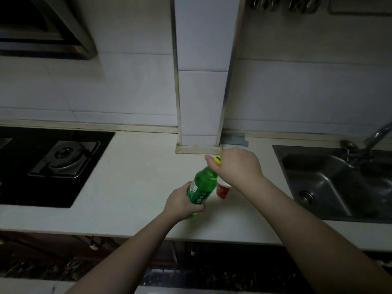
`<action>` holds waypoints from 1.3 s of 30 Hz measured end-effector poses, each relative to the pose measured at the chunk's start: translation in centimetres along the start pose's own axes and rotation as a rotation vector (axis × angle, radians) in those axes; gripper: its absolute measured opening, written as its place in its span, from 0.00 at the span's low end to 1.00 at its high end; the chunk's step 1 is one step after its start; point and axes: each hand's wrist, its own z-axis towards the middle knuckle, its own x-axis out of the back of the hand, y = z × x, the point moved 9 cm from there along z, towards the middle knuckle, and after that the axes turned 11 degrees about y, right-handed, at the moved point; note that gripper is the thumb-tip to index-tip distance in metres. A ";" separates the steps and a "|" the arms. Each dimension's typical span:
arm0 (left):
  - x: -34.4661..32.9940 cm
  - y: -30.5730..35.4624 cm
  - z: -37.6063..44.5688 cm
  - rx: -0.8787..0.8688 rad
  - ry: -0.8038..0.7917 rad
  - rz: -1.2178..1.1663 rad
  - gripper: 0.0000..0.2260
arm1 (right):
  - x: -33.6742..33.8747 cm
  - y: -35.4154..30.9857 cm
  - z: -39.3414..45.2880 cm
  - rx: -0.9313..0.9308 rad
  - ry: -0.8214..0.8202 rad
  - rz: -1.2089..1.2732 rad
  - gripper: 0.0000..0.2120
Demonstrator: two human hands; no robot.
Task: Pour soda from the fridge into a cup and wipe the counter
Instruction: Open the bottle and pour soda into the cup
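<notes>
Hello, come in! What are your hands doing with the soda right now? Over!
Left hand grips green soda bottle. Right hand pinches yellow cap, still on. Red cup behind bottle, waiting. Nothing blocking.

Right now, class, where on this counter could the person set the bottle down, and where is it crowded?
Bare counter lies between the stove and the bottle, and along the front edge below both hands. It is crowded by the pillar: the left hand holds the bottle, the right hand grips its cap, the cup stands beside it, and a cloth lies behind. The sink bounds the right.
</notes>
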 end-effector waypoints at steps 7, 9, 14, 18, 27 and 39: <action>-2.0 2.7 -0.2 0.050 0.143 0.077 0.22 | -1.7 4.2 1.3 -0.038 -0.052 0.110 0.30; -2.7 3.1 -0.1 0.069 0.127 0.038 0.22 | -1.6 4.3 1.6 0.046 -0.057 0.185 0.29; -4.4 3.8 0.5 0.078 -0.057 -0.083 0.16 | -1.1 4.3 1.9 0.318 -0.044 0.235 0.28; -4.9 4.4 0.7 0.027 -0.216 -0.036 0.14 | -1.2 3.9 1.5 0.554 -0.088 0.376 0.24; -2.9 3.5 0.9 0.124 0.092 -0.061 0.18 | -1.2 4.9 2.5 0.339 0.023 0.287 0.26; -0.8 3.7 3.3 -0.002 0.222 0.248 0.18 | -3.7 5.2 4.8 0.033 -0.114 0.191 0.29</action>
